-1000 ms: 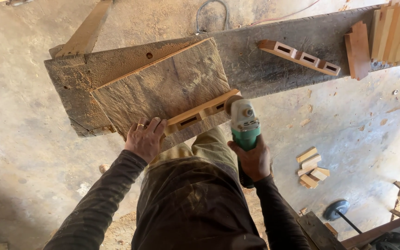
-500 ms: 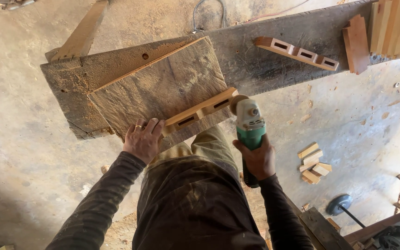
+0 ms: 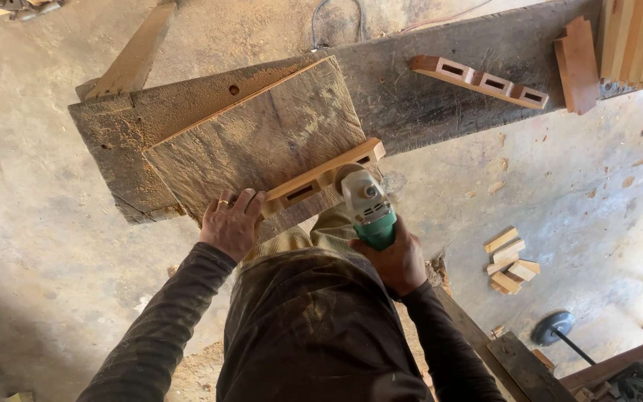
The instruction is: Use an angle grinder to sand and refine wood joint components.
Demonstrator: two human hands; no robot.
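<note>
Grinder (image 3: 367, 205) and both hands as before on slotted strip (image 3: 321, 179).

2 slotted wooden pieces (image 3: 321, 175), 1 grinder (image 3: 367, 206), 2 hands (image 3: 231, 223), perhaps 6 offcut blocks (image 3: 511, 260)

We see the slotted wood piece (image 3: 321, 177) on the workbench (image 3: 262, 141); angle grinder (image 3: 366, 205) at its four o'clock; offcut pile (image 3: 511, 260) at the grinder's three o'clock.
</note>
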